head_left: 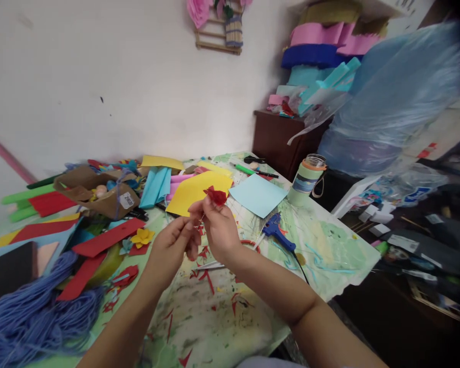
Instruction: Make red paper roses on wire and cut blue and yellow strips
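Note:
A small red paper flower stands above the fingertips of my right hand, which pinches it at its base. Just left of it, my left hand has its fingers pressed together below the flower. A thin strand shows faintly between the two hands; what the left fingers grip is too small to make out. Under my right wrist lie scissors with red handles, partly covered by the arm. Red paper scraps are scattered on the table beneath. Behind the hands lies a yellow sheet.
A blue glue gun, a light blue sheet and a green bottle stand or lie to the right. At left are blue yarn, a phone-like black slab, red strips, a yellow flower and a brown bag.

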A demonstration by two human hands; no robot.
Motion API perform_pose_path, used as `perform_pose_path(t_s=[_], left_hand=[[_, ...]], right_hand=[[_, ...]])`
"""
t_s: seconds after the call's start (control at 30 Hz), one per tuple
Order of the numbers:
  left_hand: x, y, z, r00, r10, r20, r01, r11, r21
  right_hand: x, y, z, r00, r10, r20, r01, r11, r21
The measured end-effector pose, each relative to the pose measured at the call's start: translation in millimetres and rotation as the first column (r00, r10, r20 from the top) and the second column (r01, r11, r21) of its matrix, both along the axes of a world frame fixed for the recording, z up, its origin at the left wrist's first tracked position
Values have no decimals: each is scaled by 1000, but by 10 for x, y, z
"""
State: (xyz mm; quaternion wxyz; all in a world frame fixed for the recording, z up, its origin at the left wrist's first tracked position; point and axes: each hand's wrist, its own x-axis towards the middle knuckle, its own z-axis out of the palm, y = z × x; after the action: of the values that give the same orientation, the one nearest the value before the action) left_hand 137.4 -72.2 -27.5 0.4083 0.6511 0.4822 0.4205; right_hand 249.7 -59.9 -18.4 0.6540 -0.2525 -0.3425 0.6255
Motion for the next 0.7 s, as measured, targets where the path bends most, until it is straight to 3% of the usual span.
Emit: perform_pose_path(t_s=[0.1, 0.23, 0.3, 0.4, 0.47, 0.53, 0.6, 0.7], left_hand=[[30, -44, 135, 975, 89, -202, -57, 986, 159], [-56, -103, 268, 780, 312, -543, -122, 926, 357], [-130, -119, 316, 685, 368, -629, -147, 915, 375], [-273, -122, 349, 556, 436, -708, -183, 895, 408], [-381, -115, 340, 479, 483, -733, -195, 873, 447], [-477, -107, 316, 440, 508, -741, -170, 857, 486], [-539, -103, 293, 424, 512, -747, -135, 851, 507], [-551, -105, 276, 400, 522, -753, -89, 840, 535]], right_hand=[[83, 98, 46, 995, -35, -94, 30, 998, -55], [163, 244, 19, 968, 192, -163, -226, 946, -232], [191, 295, -22, 942, 322, -98, -336, 912, -235], [226, 340, -86, 876, 434, 212, -401, 898, -182], [237, 349, -122, 809, 306, 503, -300, 949, -94], [232, 343, -149, 699, 0, 715, -103, 990, 101], [211, 335, -172, 566, -269, 779, 47, 954, 296], [168, 339, -208, 492, -370, 788, 93, 922, 375]])
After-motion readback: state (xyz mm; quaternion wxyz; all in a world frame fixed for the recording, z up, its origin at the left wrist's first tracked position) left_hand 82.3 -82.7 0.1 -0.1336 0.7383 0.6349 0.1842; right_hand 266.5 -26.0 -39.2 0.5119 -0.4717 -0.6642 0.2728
